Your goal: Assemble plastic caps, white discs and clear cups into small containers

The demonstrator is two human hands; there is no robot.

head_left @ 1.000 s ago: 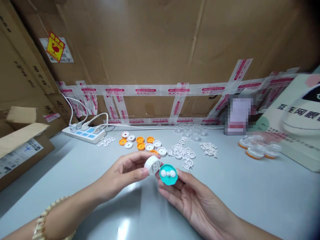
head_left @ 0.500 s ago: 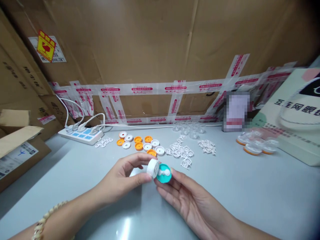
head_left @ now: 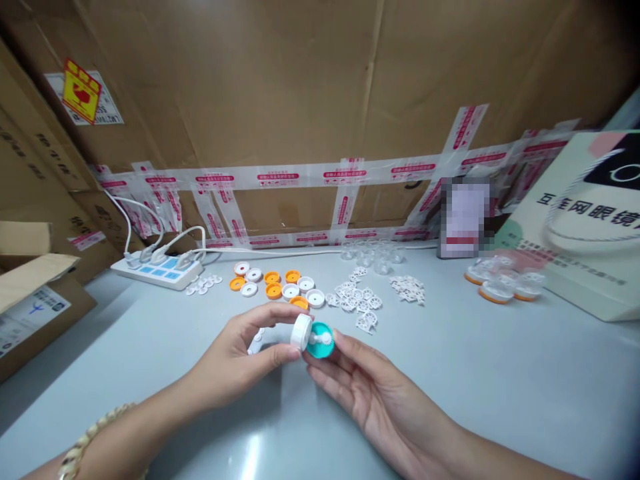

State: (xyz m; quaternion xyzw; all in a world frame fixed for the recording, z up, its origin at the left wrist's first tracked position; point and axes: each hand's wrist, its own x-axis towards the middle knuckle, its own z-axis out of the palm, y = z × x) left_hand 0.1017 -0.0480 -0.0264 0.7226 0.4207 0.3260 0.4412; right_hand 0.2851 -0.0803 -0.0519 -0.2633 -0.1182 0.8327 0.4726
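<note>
Between finger and thumb, my left hand (head_left: 240, 353) grips a white round cap (head_left: 301, 332), tilted on its side. My right hand (head_left: 360, 387) holds a teal round cup (head_left: 325, 351) whose hollow faces up toward me. Small white gears (head_left: 325, 339) sit inside the teal cup. The white cap is right against the cup's left side or very close to it; I cannot tell if they touch. Beyond my hands lie orange discs (head_left: 273, 290) and white discs (head_left: 315, 298). A few small white pieces (head_left: 257, 337) show behind my left fingers.
White lattice parts (head_left: 350, 297) and a small white heap (head_left: 407, 289) lie farther back, with clear domes (head_left: 383, 265) behind. Assembled orange-and-clear pieces (head_left: 505, 285) stand at right near a paper bag (head_left: 590, 267). A power strip (head_left: 160, 272) and an open carton (head_left: 45, 313) are left.
The white cap has turned so that its side faces me more, and its inner face shows less. Both hands keep their holds; the whole view has shifted slightly.
</note>
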